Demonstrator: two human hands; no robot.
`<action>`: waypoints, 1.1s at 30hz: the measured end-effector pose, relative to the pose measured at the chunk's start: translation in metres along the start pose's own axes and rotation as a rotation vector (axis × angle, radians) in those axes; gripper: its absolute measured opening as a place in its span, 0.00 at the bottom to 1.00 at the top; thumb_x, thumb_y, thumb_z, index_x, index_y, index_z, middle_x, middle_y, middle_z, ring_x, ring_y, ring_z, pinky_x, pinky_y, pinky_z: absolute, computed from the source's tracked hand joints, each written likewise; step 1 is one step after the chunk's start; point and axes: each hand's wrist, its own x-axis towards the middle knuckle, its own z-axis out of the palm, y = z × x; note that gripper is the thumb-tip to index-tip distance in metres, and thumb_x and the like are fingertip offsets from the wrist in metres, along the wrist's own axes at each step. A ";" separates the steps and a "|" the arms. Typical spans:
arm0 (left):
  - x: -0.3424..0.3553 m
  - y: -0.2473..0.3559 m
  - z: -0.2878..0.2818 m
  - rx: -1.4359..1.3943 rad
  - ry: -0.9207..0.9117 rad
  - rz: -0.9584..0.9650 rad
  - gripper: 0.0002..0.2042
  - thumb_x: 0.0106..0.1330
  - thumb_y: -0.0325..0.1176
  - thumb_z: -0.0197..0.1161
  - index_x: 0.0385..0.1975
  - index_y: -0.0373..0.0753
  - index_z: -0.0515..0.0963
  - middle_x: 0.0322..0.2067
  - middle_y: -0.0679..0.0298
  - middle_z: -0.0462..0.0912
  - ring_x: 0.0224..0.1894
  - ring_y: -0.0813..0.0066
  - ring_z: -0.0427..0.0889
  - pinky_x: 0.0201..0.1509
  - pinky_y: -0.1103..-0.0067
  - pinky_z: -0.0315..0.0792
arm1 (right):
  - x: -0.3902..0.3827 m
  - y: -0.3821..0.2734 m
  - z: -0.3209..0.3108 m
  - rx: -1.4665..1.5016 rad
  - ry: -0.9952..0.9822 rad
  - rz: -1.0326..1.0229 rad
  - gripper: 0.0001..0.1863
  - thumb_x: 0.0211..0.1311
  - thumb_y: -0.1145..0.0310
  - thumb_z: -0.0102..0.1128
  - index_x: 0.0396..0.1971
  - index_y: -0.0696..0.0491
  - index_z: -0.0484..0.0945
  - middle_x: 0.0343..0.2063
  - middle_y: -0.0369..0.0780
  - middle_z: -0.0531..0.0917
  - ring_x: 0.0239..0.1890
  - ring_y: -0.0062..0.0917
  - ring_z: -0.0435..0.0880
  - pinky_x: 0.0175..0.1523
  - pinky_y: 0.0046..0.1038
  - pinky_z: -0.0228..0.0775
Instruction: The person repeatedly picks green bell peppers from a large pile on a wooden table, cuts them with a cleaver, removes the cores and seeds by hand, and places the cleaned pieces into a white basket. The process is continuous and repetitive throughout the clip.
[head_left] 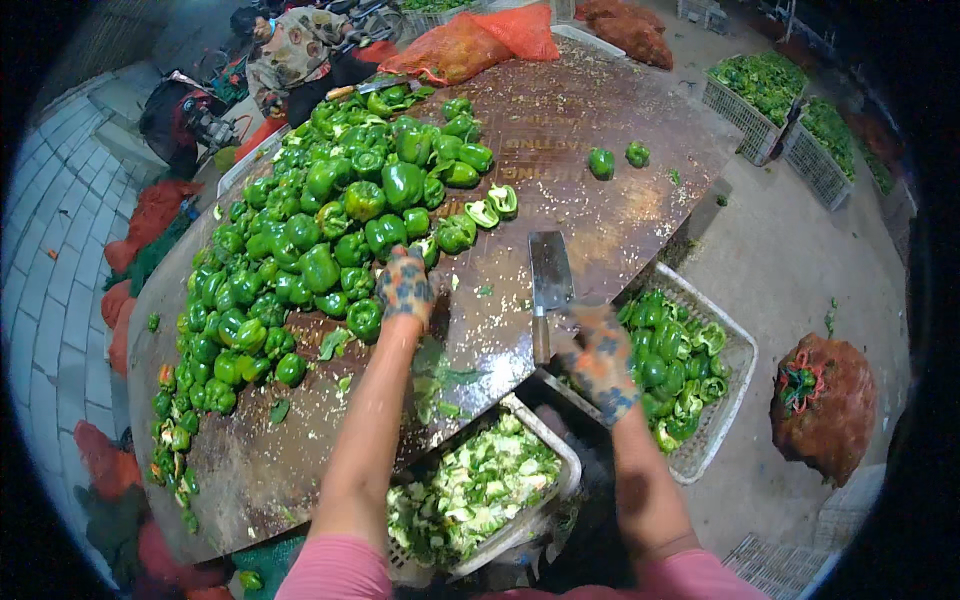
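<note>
A large heap of green bell peppers [320, 268] covers the left part of the tabletop [560, 120]. My left hand [405, 288], in a patterned glove, reaches to the heap's right edge, its fingers curled down against the peppers; what they hold is hidden. A cleaver [550, 270] lies on the table, wooden handle toward me. Just right of that handle is my right hand [600, 362], gloved alike and smeared by motion, near a crate of cut green peppers [738, 395]. Two pepper halves [492, 206] lie cut side up beyond my left hand.
A crate of pale pepper cores and scraps [570, 470] stands below the near table edge. Two loose peppers [601, 163] sit far right on the table. A red mesh sack [824, 408] stands on the floor at right. Another person [292, 62] is at the far left.
</note>
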 end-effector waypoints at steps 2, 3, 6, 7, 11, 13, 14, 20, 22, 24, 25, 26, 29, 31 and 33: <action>0.022 -0.033 0.042 0.167 -0.219 -0.120 0.12 0.50 0.31 0.60 0.34 0.34 0.75 0.30 0.48 0.77 0.32 0.55 0.78 0.37 0.68 0.73 | -0.001 -0.013 0.025 0.308 -0.189 0.033 0.16 0.53 0.66 0.52 0.41 0.56 0.73 0.44 0.45 0.74 0.44 0.35 0.75 0.48 0.30 0.67; 0.022 -0.037 0.049 0.118 -0.189 -0.125 0.13 0.51 0.32 0.61 0.35 0.34 0.75 0.30 0.49 0.77 0.34 0.54 0.78 0.39 0.67 0.73 | 0.000 -0.019 0.031 0.376 -0.277 0.018 0.15 0.55 0.70 0.50 0.43 0.56 0.72 0.46 0.42 0.74 0.44 0.33 0.75 0.49 0.28 0.67; -0.011 -0.003 0.030 -0.184 -0.129 -0.136 0.10 0.52 0.34 0.61 0.30 0.34 0.75 0.30 0.50 0.77 0.34 0.52 0.77 0.37 0.68 0.71 | -0.003 -0.013 0.053 1.050 -0.335 0.384 0.22 0.58 0.58 0.52 0.53 0.46 0.66 0.50 0.40 0.71 0.50 0.34 0.71 0.49 0.32 0.67; -0.032 0.015 0.015 -0.479 -0.004 -0.123 0.10 0.51 0.32 0.62 0.29 0.34 0.74 0.27 0.52 0.77 0.32 0.53 0.76 0.35 0.70 0.71 | -0.003 -0.019 0.056 1.317 -0.338 0.668 0.24 0.59 0.55 0.49 0.55 0.45 0.62 0.50 0.40 0.70 0.50 0.33 0.71 0.48 0.34 0.67; -0.112 0.054 -0.049 -0.498 -0.216 0.252 0.16 0.43 0.32 0.67 0.34 0.37 0.75 0.35 0.55 0.72 0.37 0.55 0.74 0.37 0.69 0.69 | -0.015 -0.035 0.075 1.692 -0.494 0.747 0.22 0.66 0.56 0.36 0.55 0.49 0.62 0.50 0.38 0.71 0.46 0.28 0.74 0.48 0.29 0.69; -0.129 0.070 -0.083 -0.456 -0.273 0.143 0.17 0.47 0.33 0.66 0.38 0.38 0.75 0.35 0.54 0.72 0.34 0.55 0.74 0.35 0.68 0.69 | -0.012 -0.052 0.070 1.835 -0.520 0.751 0.19 0.65 0.60 0.39 0.50 0.54 0.68 0.47 0.39 0.74 0.46 0.25 0.74 0.50 0.25 0.67; -0.136 0.073 -0.091 -0.464 -0.307 0.046 0.17 0.49 0.34 0.64 0.40 0.39 0.75 0.35 0.55 0.72 0.31 0.56 0.75 0.33 0.69 0.69 | -0.017 -0.053 0.070 1.437 -0.447 0.425 0.18 0.64 0.60 0.41 0.48 0.55 0.69 0.46 0.40 0.74 0.46 0.27 0.74 0.51 0.26 0.67; -0.160 0.083 -0.081 -1.369 -0.358 -0.653 0.11 0.53 0.31 0.61 0.35 0.34 0.77 0.21 0.69 0.75 0.25 0.83 0.70 0.31 0.83 0.66 | -0.040 -0.059 0.082 1.347 -0.317 0.129 0.14 0.60 0.71 0.47 0.46 0.57 0.70 0.44 0.41 0.76 0.45 0.26 0.75 0.51 0.27 0.66; -0.164 0.085 -0.082 -1.356 -0.354 -0.572 0.10 0.53 0.30 0.61 0.34 0.34 0.77 0.21 0.71 0.75 0.25 0.84 0.69 0.31 0.84 0.65 | -0.048 -0.060 0.080 1.548 -0.329 0.153 0.15 0.60 0.70 0.48 0.47 0.57 0.70 0.44 0.41 0.76 0.45 0.25 0.75 0.51 0.27 0.67; -0.167 0.088 -0.074 -1.369 -0.331 -0.472 0.09 0.52 0.29 0.61 0.33 0.34 0.77 0.21 0.71 0.75 0.25 0.85 0.68 0.31 0.84 0.65 | -0.048 -0.046 0.082 1.339 -0.349 -0.004 0.16 0.60 0.69 0.48 0.48 0.57 0.69 0.44 0.41 0.76 0.45 0.25 0.75 0.50 0.28 0.67; -0.164 0.086 -0.076 -1.227 -0.330 -0.378 0.10 0.51 0.30 0.62 0.31 0.34 0.77 0.22 0.69 0.76 0.25 0.83 0.69 0.32 0.83 0.66 | -0.043 -0.052 0.073 1.111 -0.341 -0.018 0.17 0.57 0.63 0.51 0.46 0.53 0.72 0.43 0.42 0.76 0.46 0.29 0.75 0.51 0.30 0.66; -0.160 0.085 -0.078 -1.084 -0.316 -0.288 0.10 0.50 0.32 0.63 0.30 0.34 0.78 0.22 0.68 0.77 0.25 0.80 0.71 0.33 0.81 0.67 | -0.037 -0.059 0.062 0.881 -0.336 -0.036 0.19 0.55 0.58 0.54 0.45 0.49 0.74 0.42 0.44 0.77 0.46 0.34 0.76 0.52 0.33 0.65; -0.151 0.070 -0.073 -0.659 -0.563 -0.294 0.18 0.49 0.46 0.63 0.33 0.37 0.78 0.30 0.57 0.80 0.32 0.62 0.78 0.39 0.71 0.69 | -0.024 -0.059 0.029 0.102 -0.254 0.045 0.20 0.46 0.52 0.59 0.36 0.50 0.79 0.36 0.45 0.80 0.42 0.38 0.77 0.47 0.34 0.68; -0.134 0.053 -0.078 -0.153 -1.016 0.168 0.27 0.50 0.56 0.58 0.40 0.39 0.76 0.39 0.52 0.77 0.43 0.56 0.76 0.48 0.67 0.68 | -0.019 -0.034 -0.005 -0.111 -0.343 0.031 0.19 0.46 0.53 0.59 0.32 0.52 0.80 0.31 0.44 0.80 0.38 0.39 0.78 0.44 0.34 0.69; -0.102 0.039 -0.061 0.054 -1.023 0.439 0.32 0.50 0.61 0.57 0.44 0.38 0.72 0.41 0.49 0.76 0.46 0.56 0.75 0.49 0.66 0.68 | -0.013 -0.022 -0.022 -0.497 -0.191 -0.040 0.20 0.47 0.53 0.59 0.37 0.50 0.78 0.36 0.44 0.78 0.44 0.39 0.75 0.48 0.34 0.67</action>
